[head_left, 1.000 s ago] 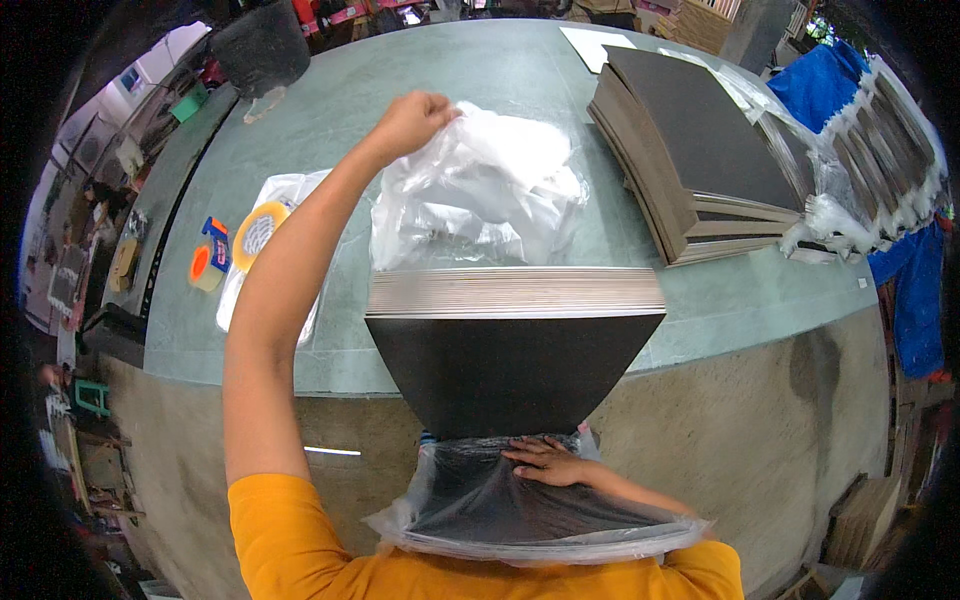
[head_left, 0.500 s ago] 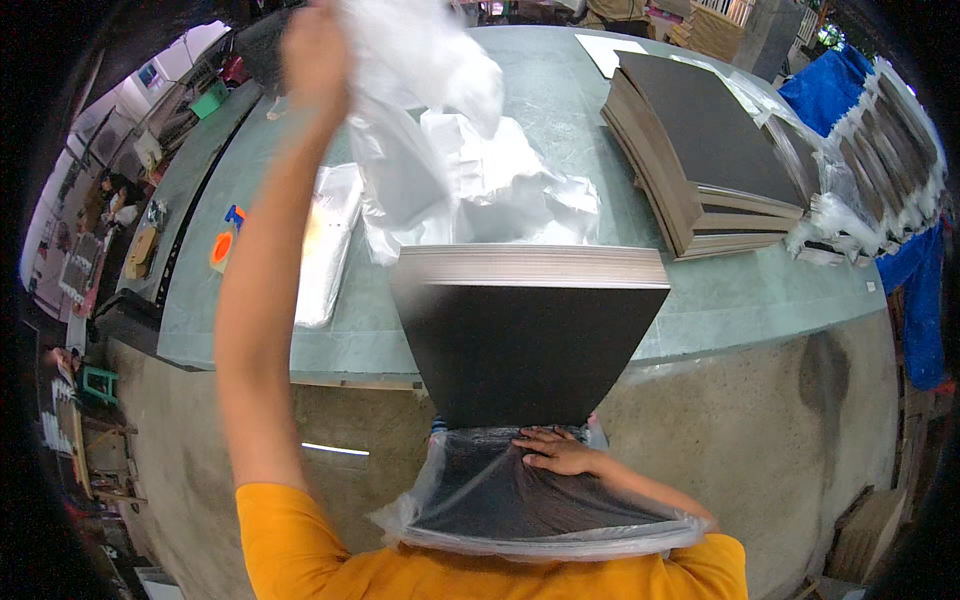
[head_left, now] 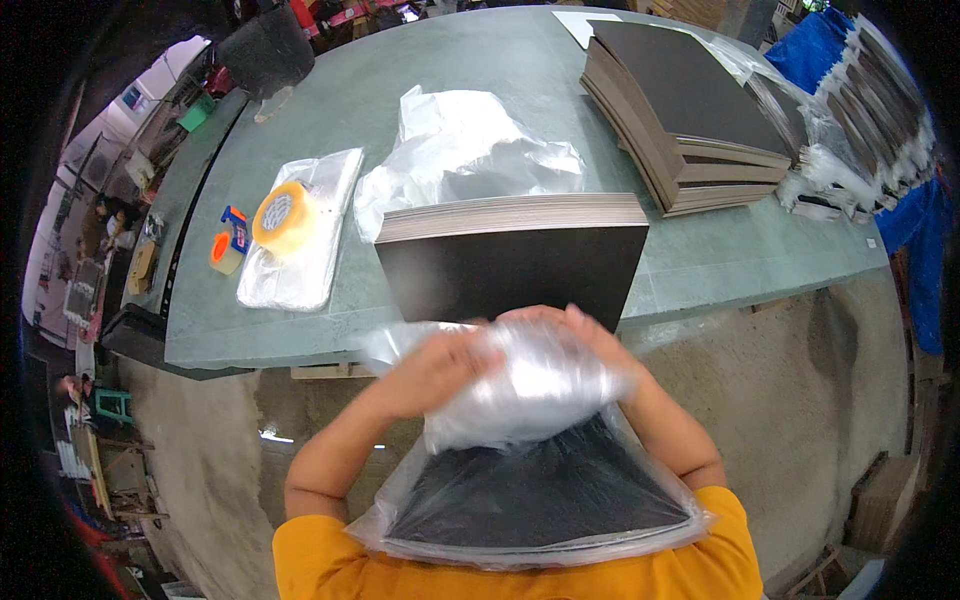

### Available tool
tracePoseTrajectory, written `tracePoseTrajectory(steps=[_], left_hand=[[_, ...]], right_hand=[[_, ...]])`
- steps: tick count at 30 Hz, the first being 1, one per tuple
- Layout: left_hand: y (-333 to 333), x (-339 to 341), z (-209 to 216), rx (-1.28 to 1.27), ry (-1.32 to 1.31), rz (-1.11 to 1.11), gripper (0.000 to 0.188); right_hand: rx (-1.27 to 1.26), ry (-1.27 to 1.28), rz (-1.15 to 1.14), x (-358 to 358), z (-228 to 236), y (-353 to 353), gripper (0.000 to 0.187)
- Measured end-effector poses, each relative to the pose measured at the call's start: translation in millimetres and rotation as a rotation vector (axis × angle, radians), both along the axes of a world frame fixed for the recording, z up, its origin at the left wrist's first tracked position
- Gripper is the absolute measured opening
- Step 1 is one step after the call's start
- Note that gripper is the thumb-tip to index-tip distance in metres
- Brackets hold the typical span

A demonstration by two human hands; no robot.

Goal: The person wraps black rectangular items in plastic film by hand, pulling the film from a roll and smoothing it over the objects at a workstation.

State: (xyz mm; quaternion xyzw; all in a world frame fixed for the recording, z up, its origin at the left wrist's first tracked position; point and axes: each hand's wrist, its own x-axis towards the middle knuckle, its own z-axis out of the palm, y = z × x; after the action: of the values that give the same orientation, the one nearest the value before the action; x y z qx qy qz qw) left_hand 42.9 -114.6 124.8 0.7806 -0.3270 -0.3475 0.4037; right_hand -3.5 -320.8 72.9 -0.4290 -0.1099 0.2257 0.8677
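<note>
Crumpled clear plastic film (head_left: pixel 535 385) is bunched between my hands, blurred by motion. My left hand (head_left: pixel 450 365) grips its left side, and my right hand (head_left: pixel 590 340) is curled over its upper right. Below the film, close to my body, lies a black board (head_left: pixel 540 490) inside a clear plastic bag (head_left: pixel 440 545). Just beyond my hands, a thick stack of black-faced boards (head_left: pixel 510 265) stands on edge at the table's near side. The hands and film hide its lower part.
On the green table (head_left: pixel 680 285), crumpled plastic (head_left: pixel 470 140) lies behind the boards. To its left are a folded plastic pile (head_left: pixel 290 285), a tape roll (head_left: pixel 283 218) and a tape dispenser (head_left: pixel 232 240). More dark boards (head_left: pixel 690 100) and wrapped bundles (head_left: pixel 870 110) stand at right.
My left hand has come down from high at the left with the plastic film. My right hand has left the bagged board and joined it on the film.
</note>
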Motion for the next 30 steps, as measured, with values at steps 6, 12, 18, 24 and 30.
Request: tracePoseTrajectory(steps=[6, 12, 18, 24, 30], left_hand=[[9.8, 10.2, -22.3, -0.570, 0.331, 0.613, 0.023], [22.2, 20.8, -32.9, -0.530, 0.039, 0.636, 0.019], [12.4, -10.7, -1.8, -0.210, -0.796, 0.849, 0.019], [-31.2, -36.1, -50.8, -0.246, -0.584, 0.338, 0.050], [-39.2, -26.6, -49.2, -0.366, -0.100, 0.345, 0.051]], right_hand=[[0.433, 0.232, 0.118, -10.4, -17.6, -23.9, 0.080], [0.044, 0.375, -0.013, -15.7, -35.2, -33.3, 0.019], [-0.013, 0.246, -0.139, -12.0, -37.6, -35.4, 0.021], [-0.142, 0.306, 0.004, -11.4, -51.5, -7.0, 0.032], [-0.073, 0.156, -0.158, -7.0, -47.1, -9.1, 0.028]])
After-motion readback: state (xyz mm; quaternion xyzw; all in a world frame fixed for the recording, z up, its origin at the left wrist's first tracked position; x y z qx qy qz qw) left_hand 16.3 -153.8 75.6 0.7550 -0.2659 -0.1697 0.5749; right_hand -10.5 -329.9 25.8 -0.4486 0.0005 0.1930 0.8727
